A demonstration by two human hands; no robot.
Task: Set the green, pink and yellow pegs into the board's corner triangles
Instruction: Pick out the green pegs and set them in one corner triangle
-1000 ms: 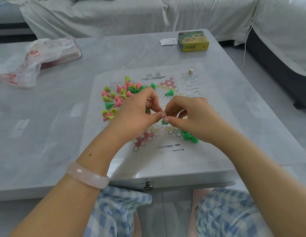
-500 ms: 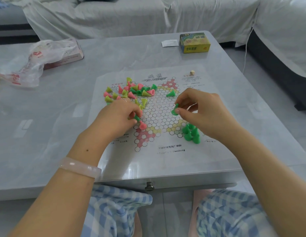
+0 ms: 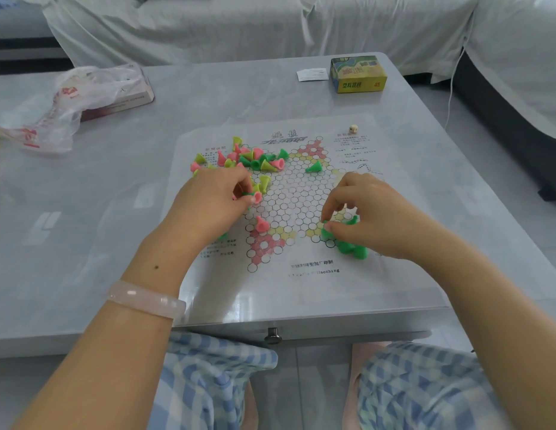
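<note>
Moving down to the lower-right green cluster [image 3: 351, 246], right hand [image 3: 366, 215] now pinches a green peg [image 3: 327, 232] there; left hand [image 3: 208, 203] pinches a pink peg [image 3: 257, 197] from the pile — triangle's filling up.

- Left hand [image 3: 213, 200]: palm down over the board's left side, fingers curled, thumb and forefinger pinching small pegs; a pale bangle sits on the wrist.
- Right hand [image 3: 368, 212]: palm down near the board's right corner, fingers curled, thumb and forefinger pinching a green peg.
</note>
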